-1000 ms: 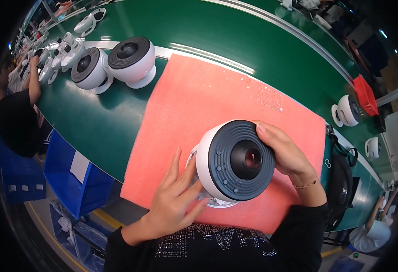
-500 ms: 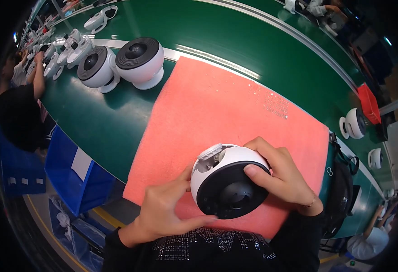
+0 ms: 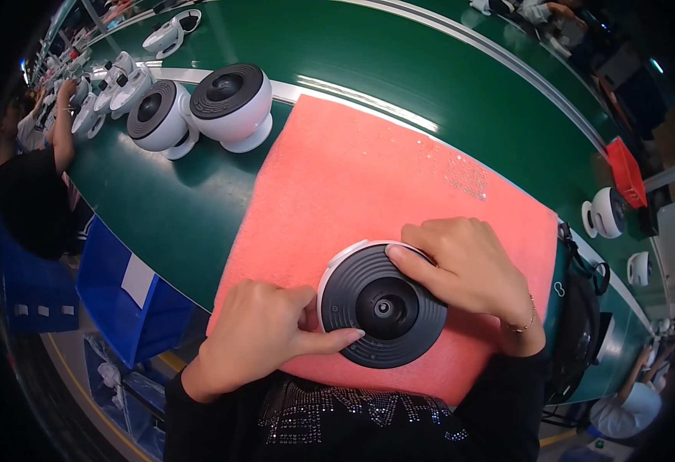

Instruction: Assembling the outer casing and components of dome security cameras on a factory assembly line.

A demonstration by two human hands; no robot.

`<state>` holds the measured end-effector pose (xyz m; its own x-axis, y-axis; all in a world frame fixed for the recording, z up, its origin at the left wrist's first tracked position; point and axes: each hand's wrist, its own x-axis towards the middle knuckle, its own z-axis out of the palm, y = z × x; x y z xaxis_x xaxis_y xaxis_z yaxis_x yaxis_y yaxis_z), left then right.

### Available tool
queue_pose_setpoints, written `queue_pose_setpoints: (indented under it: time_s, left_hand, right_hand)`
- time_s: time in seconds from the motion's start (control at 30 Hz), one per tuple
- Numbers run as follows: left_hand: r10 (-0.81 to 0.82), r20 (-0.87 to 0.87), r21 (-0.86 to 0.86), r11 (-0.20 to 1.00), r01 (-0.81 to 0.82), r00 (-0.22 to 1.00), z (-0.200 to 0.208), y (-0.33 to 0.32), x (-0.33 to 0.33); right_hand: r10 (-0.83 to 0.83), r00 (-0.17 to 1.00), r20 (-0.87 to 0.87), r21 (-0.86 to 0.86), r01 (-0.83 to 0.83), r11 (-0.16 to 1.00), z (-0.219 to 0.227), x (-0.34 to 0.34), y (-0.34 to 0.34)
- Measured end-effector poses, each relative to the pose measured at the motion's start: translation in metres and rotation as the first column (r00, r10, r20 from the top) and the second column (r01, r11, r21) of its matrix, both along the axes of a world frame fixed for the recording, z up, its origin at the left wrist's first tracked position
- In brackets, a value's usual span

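Note:
A round white device (image 3: 337, 312) faces up at me over the pink towel, its black face ringed with ridges around a dark, lens-like centre. My right hand (image 3: 468, 269) grips its upper right rim, thumb on the black face and fingers curled behind. At the lower left, my left hand (image 3: 264, 327) is closed on the edge, its thumb tip resting on the ridged rings. The far side and the base of the device are hidden, so I cannot tell whether it touches the pink towel (image 3: 337, 169).
Two similar white devices (image 3: 233, 100) stand at the towel's left on the green bench (image 3: 191, 192). Small shiny studs (image 3: 464, 177) dot the towel's far part. A blue bin (image 3: 114, 300) is below left; a black bag (image 3: 576, 323) sits right. Co-workers (image 3: 33, 185) work along the bench.
The device has tipped so its black face turns up toward me, and the opening at its upper left is out of sight. Both hands have shifted with it.

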<state>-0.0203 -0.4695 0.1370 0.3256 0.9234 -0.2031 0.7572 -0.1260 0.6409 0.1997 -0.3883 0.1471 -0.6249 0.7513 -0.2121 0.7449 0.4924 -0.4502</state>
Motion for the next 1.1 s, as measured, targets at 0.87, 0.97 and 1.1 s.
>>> queue_pose_setpoints:
  time_s: [0.87,0.97,1.1]
  left_hand:
    - [-0.045,-0.051,0.017,0.999,0.046,0.998,-0.002,0.011,-0.01]
    - [-0.114,-0.2,-0.147,0.986,0.085,0.973,-0.008,0.017,-0.013]
    - [0.086,0.446,-0.412,0.903,0.119,0.891,-0.034,0.012,-0.008]
  right_hand:
    - [0.452,0.83,-0.326,0.105,-0.444,0.89,0.016,0.003,-0.03]
    - [0.051,0.91,-0.411,0.136,0.006,0.991,-0.007,0.002,-0.022]
    - [-0.37,0.813,-0.45,-0.654,-0.019,0.756,-0.032,0.009,-0.021]
